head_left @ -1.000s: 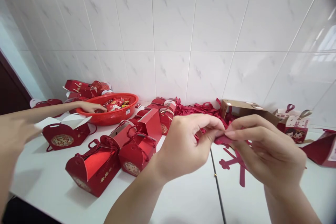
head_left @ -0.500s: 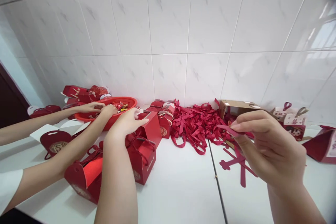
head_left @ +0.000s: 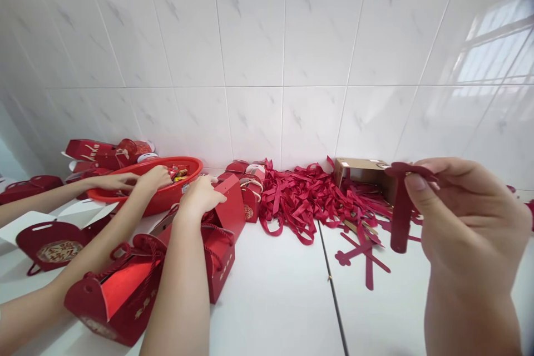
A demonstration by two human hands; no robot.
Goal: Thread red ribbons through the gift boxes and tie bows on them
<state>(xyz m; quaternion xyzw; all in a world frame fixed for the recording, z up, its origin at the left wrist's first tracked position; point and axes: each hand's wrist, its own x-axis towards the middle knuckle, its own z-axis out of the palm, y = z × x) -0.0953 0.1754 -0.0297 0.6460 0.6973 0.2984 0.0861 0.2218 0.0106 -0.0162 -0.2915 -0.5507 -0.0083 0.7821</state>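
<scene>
My right hand [head_left: 471,211] is raised at the right, thumb and fingers pinching a dark red strip [head_left: 400,217]. Its wider end lies at the fingertips, and its long tail hangs down with a small hole near the tip. My left hand [head_left: 202,196] is at the top of a red gift box [head_left: 233,206], its thumb along the upper edge; some fingertips are hidden. Just in front of that wrist is a rope-handled part of the red boxes [head_left: 221,261]. Similar loose strips [head_left: 369,261] lie crossed on the white table below my right hand.
A heap of red ribbons [head_left: 296,200] lies against the tiled wall beside an open cardboard box [head_left: 362,169]. Left, another person's hands [head_left: 152,181] reach into a red basin [head_left: 167,197] with wrapped sweets. A rope-handled red box [head_left: 120,300] stands in front.
My right hand has turned and lifted the strip, which now hangs tail down toward me. My left hand stays at the box. The view has shifted to the right.
</scene>
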